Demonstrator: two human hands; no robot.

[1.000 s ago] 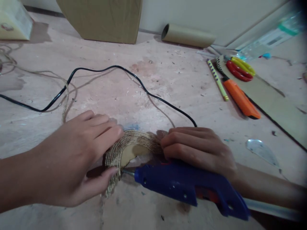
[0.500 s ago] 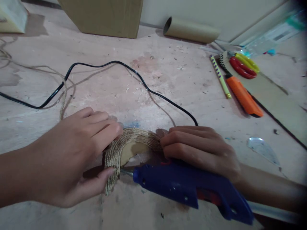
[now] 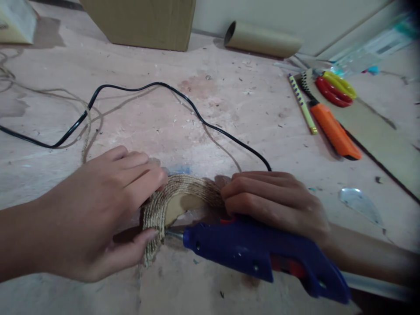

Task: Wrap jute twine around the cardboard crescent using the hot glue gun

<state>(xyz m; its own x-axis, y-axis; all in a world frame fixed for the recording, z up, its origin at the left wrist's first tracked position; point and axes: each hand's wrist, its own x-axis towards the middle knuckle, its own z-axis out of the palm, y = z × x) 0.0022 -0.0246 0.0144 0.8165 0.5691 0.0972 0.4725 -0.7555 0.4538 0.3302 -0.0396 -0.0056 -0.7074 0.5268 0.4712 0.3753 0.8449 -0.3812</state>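
Note:
A curved cardboard piece wrapped in jute twine (image 3: 170, 197) lies on the work surface near me. My left hand (image 3: 101, 210) pinches its left end, thumb underneath and fingers on top. My right hand (image 3: 275, 203) is wrapped round a blue glue gun (image 3: 259, 253), fingertips resting against the right end of the wrapped piece. The gun's metal nozzle points left and touches the twine by my left thumb. A black cord (image 3: 138, 94) runs from behind my right hand across the surface to the left.
Loose twine (image 3: 87, 131) trails at the left. At the right lie an orange utility knife (image 3: 334, 131), a striped pencil (image 3: 302, 103), red and yellow scissors (image 3: 336, 89) and a cardboard sheet (image 3: 374, 131). A cardboard box (image 3: 141, 22) and tube (image 3: 262, 39) stand at the back.
Both hands and the glue gun stay almost still. The view has shifted slightly, so things at the back sit a little lower in the frame than a second ago.

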